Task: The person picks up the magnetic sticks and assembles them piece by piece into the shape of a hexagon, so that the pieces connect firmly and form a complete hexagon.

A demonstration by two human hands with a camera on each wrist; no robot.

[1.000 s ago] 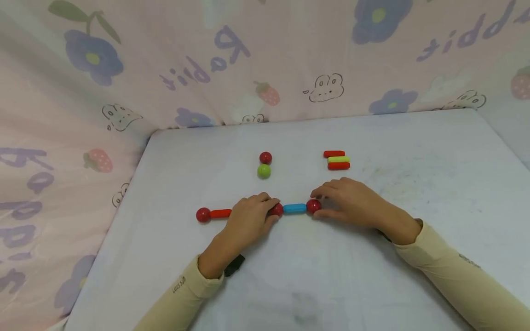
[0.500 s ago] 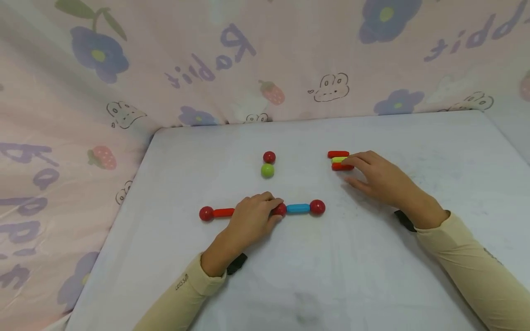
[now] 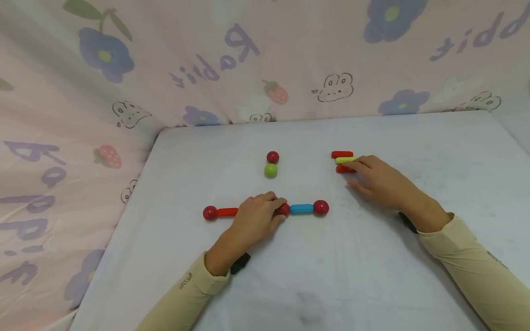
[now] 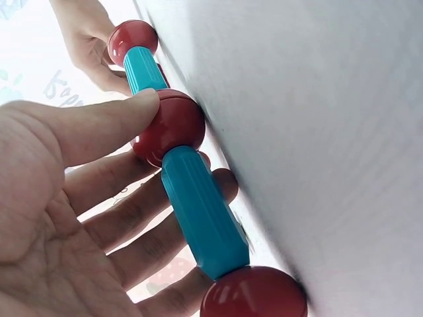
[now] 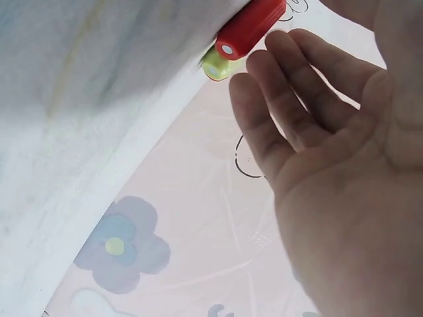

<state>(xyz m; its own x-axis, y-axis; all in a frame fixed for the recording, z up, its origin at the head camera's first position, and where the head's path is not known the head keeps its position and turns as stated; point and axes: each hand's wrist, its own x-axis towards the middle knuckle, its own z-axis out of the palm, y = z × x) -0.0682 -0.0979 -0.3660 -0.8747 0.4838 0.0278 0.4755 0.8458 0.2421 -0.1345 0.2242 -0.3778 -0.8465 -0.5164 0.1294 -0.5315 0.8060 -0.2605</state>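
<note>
A straight chain of balls and rods lies across the table. My left hand [image 3: 257, 217] is over its middle and pinches a red ball [image 4: 175, 125] between thumb and fingers. A blue rod [image 4: 205, 211] and another red ball [image 4: 254, 294] run beneath the palm, hidden from the head view. Right of the hand come a blue rod [image 3: 301, 208] and a red end ball [image 3: 320, 208]; to the left are a red rod [image 3: 227, 212] and red ball [image 3: 210, 213]. My right hand [image 3: 381, 182] touches a loose red rod [image 3: 344, 169] with its fingertips, its thumb apart below.
A yellow rod [image 3: 344, 160] and a second red rod [image 3: 342, 154] lie just behind the touched one. Farther left, a loose red ball [image 3: 273, 157] stands behind a green ball [image 3: 271, 170]. A printed curtain [image 3: 290, 55] hangs along the table's back edge.
The right hand has left the chain's right end ball and moved back and right to the loose rods. The nearest red rod has shifted slightly toward me, off the yellow one. The left hand keeps its hold.
</note>
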